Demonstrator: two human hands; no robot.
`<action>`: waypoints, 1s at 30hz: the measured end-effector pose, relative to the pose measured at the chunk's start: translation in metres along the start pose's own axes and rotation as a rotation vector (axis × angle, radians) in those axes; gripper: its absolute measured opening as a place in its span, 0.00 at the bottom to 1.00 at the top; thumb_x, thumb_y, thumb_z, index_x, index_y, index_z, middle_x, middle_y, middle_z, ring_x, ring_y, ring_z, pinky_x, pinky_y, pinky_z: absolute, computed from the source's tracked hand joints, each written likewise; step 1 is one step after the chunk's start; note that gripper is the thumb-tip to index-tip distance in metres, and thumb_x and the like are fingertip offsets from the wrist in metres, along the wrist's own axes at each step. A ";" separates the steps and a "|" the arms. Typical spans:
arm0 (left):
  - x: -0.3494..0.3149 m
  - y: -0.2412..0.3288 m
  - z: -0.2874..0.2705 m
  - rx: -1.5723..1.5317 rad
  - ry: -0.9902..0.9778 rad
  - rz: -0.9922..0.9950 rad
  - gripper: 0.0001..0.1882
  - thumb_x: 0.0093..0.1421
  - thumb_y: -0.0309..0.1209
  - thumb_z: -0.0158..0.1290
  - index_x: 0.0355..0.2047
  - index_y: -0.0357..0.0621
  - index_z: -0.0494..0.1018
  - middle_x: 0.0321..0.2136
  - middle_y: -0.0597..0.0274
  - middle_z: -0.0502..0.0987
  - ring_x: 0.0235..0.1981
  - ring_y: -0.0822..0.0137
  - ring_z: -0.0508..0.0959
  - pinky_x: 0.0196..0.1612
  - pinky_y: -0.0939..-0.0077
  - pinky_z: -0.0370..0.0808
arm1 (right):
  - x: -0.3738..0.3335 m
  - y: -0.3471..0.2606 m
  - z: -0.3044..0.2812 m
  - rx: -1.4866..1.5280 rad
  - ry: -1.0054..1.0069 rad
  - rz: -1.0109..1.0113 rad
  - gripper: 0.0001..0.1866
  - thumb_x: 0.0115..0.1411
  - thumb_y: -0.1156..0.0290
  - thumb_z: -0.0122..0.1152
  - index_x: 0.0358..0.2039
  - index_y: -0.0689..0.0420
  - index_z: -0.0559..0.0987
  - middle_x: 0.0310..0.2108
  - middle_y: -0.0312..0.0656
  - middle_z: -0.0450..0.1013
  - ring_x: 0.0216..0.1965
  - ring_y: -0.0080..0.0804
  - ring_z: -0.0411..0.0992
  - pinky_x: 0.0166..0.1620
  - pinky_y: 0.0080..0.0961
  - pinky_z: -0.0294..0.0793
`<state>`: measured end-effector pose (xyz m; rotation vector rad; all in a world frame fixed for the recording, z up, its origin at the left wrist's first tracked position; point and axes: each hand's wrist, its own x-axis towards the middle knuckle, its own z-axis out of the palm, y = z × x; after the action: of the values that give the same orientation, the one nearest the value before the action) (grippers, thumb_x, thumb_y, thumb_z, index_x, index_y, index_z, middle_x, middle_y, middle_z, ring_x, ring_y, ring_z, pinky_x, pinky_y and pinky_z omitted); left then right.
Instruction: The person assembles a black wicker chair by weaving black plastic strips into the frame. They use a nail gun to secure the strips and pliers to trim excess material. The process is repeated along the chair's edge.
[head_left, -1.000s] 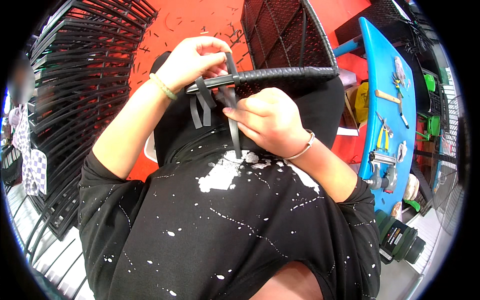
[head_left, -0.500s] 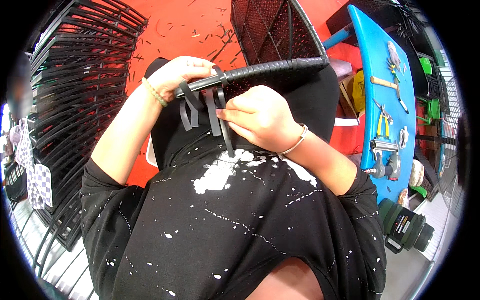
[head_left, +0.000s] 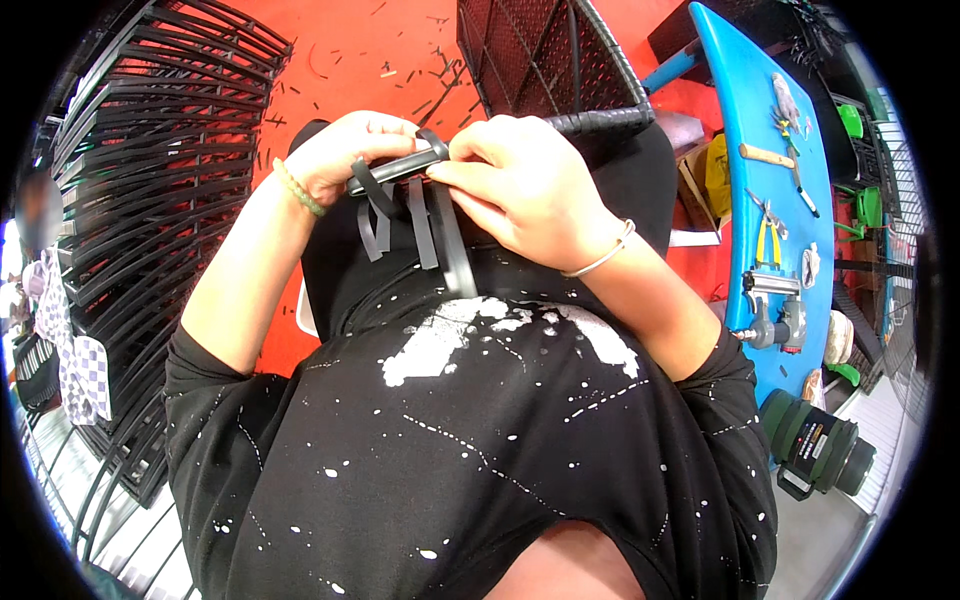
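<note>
A black woven rattan panel (head_left: 545,65) rests across my lap, its wrapped frame bar (head_left: 598,122) running toward my hands. My left hand (head_left: 345,158) is closed around the bar's bare end (head_left: 395,172) at the left. Several flat black strips (head_left: 424,228) hang from that end, and one loops over the bar beside my left fingers. My right hand (head_left: 530,190) pinches at the bar right of this loop, thumb and fingers pressed together around a strip. A long strip (head_left: 455,255) dangles below my right fingers toward my shirt. My right hand hides part of the wrapped bar.
Stacked black metal frames (head_left: 180,200) stand at the left. Cut strip scraps (head_left: 388,72) lie on the red floor. On the right, a blue table (head_left: 725,110) bears a wooden-handled hammer (head_left: 765,155), yellow-handled pliers (head_left: 768,240) and a metal tool (head_left: 775,310).
My right hand has moved up and forward from the hanging strips onto the bar. The long strip has turned to show its flat side. My left hand has hardly moved.
</note>
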<state>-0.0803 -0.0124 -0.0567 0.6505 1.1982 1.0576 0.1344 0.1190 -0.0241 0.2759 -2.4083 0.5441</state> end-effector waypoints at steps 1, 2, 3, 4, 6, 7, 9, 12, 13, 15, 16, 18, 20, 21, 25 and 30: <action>0.000 0.000 0.000 -0.003 -0.001 0.004 0.08 0.64 0.27 0.53 0.40 0.35 0.76 0.33 0.65 0.81 0.34 0.77 0.80 0.41 0.85 0.76 | 0.000 0.001 0.001 -0.008 -0.002 0.002 0.05 0.54 0.72 0.64 0.32 0.54 0.81 0.30 0.35 0.73 0.31 0.35 0.72 0.36 0.32 0.70; 0.000 -0.001 0.000 -0.008 -0.001 0.007 0.08 0.64 0.27 0.52 0.40 0.35 0.76 0.33 0.66 0.81 0.33 0.78 0.80 0.41 0.85 0.76 | -0.001 0.002 0.002 -0.013 -0.005 0.005 0.04 0.54 0.72 0.64 0.31 0.54 0.81 0.30 0.35 0.72 0.31 0.35 0.71 0.36 0.32 0.70; -0.001 -0.002 0.000 -0.013 -0.001 0.010 0.08 0.64 0.27 0.52 0.39 0.35 0.76 0.33 0.66 0.81 0.33 0.78 0.79 0.41 0.85 0.76 | 0.000 0.002 0.003 -0.019 -0.008 0.008 0.03 0.54 0.72 0.64 0.30 0.54 0.81 0.30 0.35 0.72 0.32 0.35 0.71 0.36 0.32 0.69; -0.002 0.000 0.001 -0.013 0.003 0.011 0.08 0.64 0.27 0.52 0.39 0.35 0.76 0.32 0.66 0.80 0.33 0.79 0.79 0.41 0.85 0.76 | 0.002 0.003 0.004 -0.019 0.004 0.000 0.03 0.53 0.72 0.63 0.30 0.54 0.80 0.30 0.35 0.72 0.32 0.35 0.71 0.36 0.31 0.69; -0.002 0.005 0.008 -0.011 0.009 0.009 0.08 0.63 0.26 0.52 0.39 0.35 0.76 0.32 0.67 0.80 0.32 0.79 0.78 0.40 0.86 0.75 | 0.004 0.005 0.006 -0.017 0.033 -0.010 0.03 0.53 0.72 0.63 0.28 0.55 0.79 0.30 0.35 0.72 0.31 0.35 0.71 0.36 0.31 0.69; -0.002 0.004 0.008 -0.002 0.013 0.029 0.08 0.63 0.27 0.52 0.38 0.34 0.77 0.31 0.65 0.80 0.31 0.78 0.78 0.39 0.84 0.75 | 0.004 0.006 0.006 -0.020 0.021 -0.013 0.03 0.53 0.72 0.63 0.28 0.55 0.79 0.30 0.35 0.71 0.31 0.35 0.71 0.36 0.32 0.69; -0.002 0.002 0.007 0.015 0.025 0.072 0.10 0.62 0.28 0.51 0.37 0.33 0.78 0.29 0.61 0.81 0.28 0.75 0.79 0.36 0.82 0.75 | 0.007 0.008 0.007 -0.024 -0.003 -0.023 0.03 0.52 0.72 0.64 0.27 0.55 0.78 0.29 0.36 0.71 0.31 0.36 0.71 0.36 0.32 0.70; -0.005 0.008 0.007 0.009 -0.040 0.043 0.09 0.64 0.27 0.52 0.39 0.34 0.76 0.32 0.67 0.80 0.32 0.79 0.78 0.40 0.85 0.75 | 0.011 0.008 0.000 0.019 -0.073 -0.012 0.05 0.51 0.72 0.64 0.26 0.55 0.77 0.28 0.37 0.71 0.31 0.37 0.72 0.36 0.33 0.70; -0.005 0.009 0.008 0.003 -0.018 0.048 0.09 0.64 0.27 0.52 0.40 0.34 0.76 0.33 0.66 0.80 0.33 0.78 0.78 0.41 0.85 0.75 | 0.013 0.009 -0.002 0.019 -0.093 -0.012 0.05 0.51 0.72 0.65 0.26 0.55 0.77 0.28 0.37 0.71 0.31 0.38 0.72 0.36 0.33 0.71; -0.007 0.009 0.013 -0.009 0.023 0.058 0.10 0.65 0.28 0.52 0.42 0.33 0.76 0.34 0.65 0.81 0.34 0.77 0.79 0.43 0.84 0.75 | 0.018 0.009 -0.007 0.016 -0.133 -0.009 0.05 0.51 0.71 0.65 0.26 0.55 0.77 0.28 0.38 0.71 0.31 0.38 0.72 0.36 0.34 0.71; -0.009 0.011 0.014 0.002 0.014 0.064 0.11 0.65 0.28 0.52 0.43 0.33 0.76 0.35 0.65 0.81 0.35 0.77 0.79 0.44 0.84 0.75 | 0.019 0.009 -0.011 0.005 -0.139 -0.001 0.06 0.50 0.71 0.66 0.25 0.56 0.77 0.28 0.38 0.70 0.31 0.39 0.72 0.36 0.34 0.72; -0.014 0.012 0.016 0.021 0.008 0.076 0.12 0.66 0.29 0.52 0.45 0.33 0.76 0.37 0.64 0.81 0.38 0.76 0.79 0.46 0.83 0.75 | 0.026 0.005 -0.021 0.069 -0.132 0.037 0.06 0.50 0.71 0.67 0.25 0.56 0.78 0.27 0.38 0.70 0.30 0.39 0.73 0.35 0.34 0.72; -0.016 0.013 0.024 0.084 0.058 0.157 0.12 0.65 0.31 0.52 0.43 0.34 0.77 0.35 0.62 0.81 0.36 0.75 0.80 0.43 0.82 0.76 | 0.034 -0.002 -0.035 0.057 -0.104 0.070 0.05 0.49 0.72 0.68 0.25 0.56 0.79 0.26 0.37 0.71 0.28 0.39 0.73 0.34 0.33 0.73; -0.018 0.014 0.028 0.116 0.081 0.197 0.12 0.65 0.31 0.53 0.42 0.34 0.78 0.34 0.62 0.82 0.35 0.74 0.81 0.42 0.81 0.77 | 0.032 -0.006 -0.034 0.047 -0.072 0.073 0.05 0.49 0.72 0.68 0.25 0.55 0.79 0.26 0.37 0.72 0.28 0.38 0.73 0.33 0.33 0.73; -0.037 0.030 0.042 0.706 0.113 0.573 0.11 0.59 0.27 0.60 0.42 0.38 0.79 0.37 0.64 0.76 0.40 0.73 0.75 0.45 0.78 0.71 | 0.026 -0.012 -0.024 0.027 0.042 0.080 0.05 0.48 0.72 0.68 0.26 0.53 0.79 0.25 0.35 0.72 0.27 0.35 0.74 0.31 0.31 0.72; -0.039 0.025 0.051 0.996 0.167 0.773 0.13 0.51 0.24 0.64 0.38 0.39 0.80 0.30 0.63 0.75 0.35 0.66 0.75 0.38 0.74 0.71 | 0.023 -0.011 -0.021 0.089 0.050 0.067 0.06 0.47 0.72 0.69 0.26 0.53 0.79 0.25 0.34 0.72 0.26 0.34 0.74 0.32 0.30 0.72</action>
<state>-0.0397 -0.0319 -0.0048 1.9408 1.6617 1.0909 0.1322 0.1173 0.0089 0.2172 -2.3554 0.6822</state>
